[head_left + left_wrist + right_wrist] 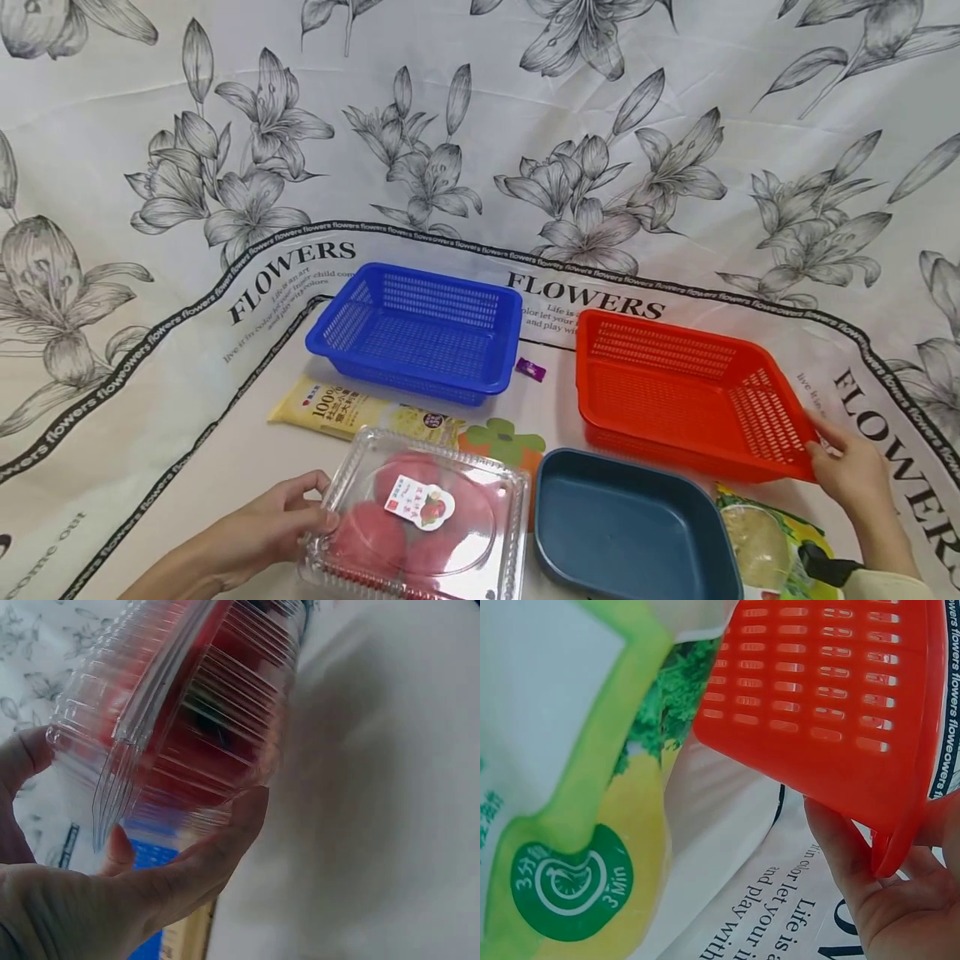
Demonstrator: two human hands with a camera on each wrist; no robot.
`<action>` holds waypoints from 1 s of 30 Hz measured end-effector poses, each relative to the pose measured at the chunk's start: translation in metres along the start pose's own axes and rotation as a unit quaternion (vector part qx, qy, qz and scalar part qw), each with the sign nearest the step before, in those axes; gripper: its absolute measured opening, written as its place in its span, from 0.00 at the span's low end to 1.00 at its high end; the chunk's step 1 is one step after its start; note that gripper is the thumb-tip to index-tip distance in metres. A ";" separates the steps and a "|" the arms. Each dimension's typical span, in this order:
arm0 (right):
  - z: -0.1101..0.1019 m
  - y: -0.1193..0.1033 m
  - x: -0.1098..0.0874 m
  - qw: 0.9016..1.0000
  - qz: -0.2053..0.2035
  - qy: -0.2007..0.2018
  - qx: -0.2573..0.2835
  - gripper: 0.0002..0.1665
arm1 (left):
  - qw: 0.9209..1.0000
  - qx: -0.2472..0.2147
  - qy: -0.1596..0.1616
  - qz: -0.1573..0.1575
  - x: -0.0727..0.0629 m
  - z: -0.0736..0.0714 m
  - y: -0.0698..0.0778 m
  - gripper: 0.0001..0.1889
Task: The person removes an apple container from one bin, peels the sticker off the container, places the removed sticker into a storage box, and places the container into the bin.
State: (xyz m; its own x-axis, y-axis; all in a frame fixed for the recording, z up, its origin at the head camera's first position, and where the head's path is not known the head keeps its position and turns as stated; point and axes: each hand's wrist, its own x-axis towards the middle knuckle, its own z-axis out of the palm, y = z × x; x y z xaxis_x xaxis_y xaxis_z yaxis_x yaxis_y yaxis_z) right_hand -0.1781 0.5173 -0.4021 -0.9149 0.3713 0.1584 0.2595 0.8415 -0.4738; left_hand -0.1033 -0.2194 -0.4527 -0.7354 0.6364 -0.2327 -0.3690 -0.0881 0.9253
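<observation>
My left hand point(258, 529) grips the left side of a clear plastic clamshell box point(517, 533) of round red fruit with a white label on its lid. In the left wrist view, the thumb is on one side of the box point(161, 731) and the fingers point(247, 814) reach under its other side. At the right, my right hand point(855, 467) pinches the rim at the near right corner of an empty red plastic basket point(675, 400). The right wrist view shows the basket's slotted wall point(810, 697) with fingers on both sides of its rim.
A blue basket point(420, 333) stands at the back left, behind a yellow food packet point(322, 408). Near the baskets lies a small purple packet point(531, 369). A dark blue tub point(630, 525) sits between my hands, beside a green and yellow bag point(757, 542).
</observation>
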 end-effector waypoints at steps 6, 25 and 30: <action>-0.001 0.003 -0.002 1.000 0.012 -0.002 0.004 0.34 | 1.000 0.002 0.025 -0.008 0.004 -0.004 -0.020 0.06; -0.001 -0.099 -0.045 0.976 -0.096 0.179 0.073 0.28 | 0.996 0.034 0.083 -0.014 0.008 0.001 -0.021 0.10; 0.001 -0.184 -0.085 0.939 -0.262 0.154 0.162 0.23 | 0.996 0.027 0.086 -0.015 0.007 0.000 -0.023 0.10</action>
State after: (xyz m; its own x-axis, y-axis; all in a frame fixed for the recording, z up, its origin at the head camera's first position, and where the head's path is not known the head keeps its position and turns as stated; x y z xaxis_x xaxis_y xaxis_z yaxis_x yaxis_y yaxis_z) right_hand -0.1482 0.3302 -0.3295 -0.7454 0.0769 0.6621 -0.3546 0.7954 -0.4915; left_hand -0.1002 -0.2126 -0.4753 -0.8129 0.4973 -0.3031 -0.3640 -0.0276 0.9310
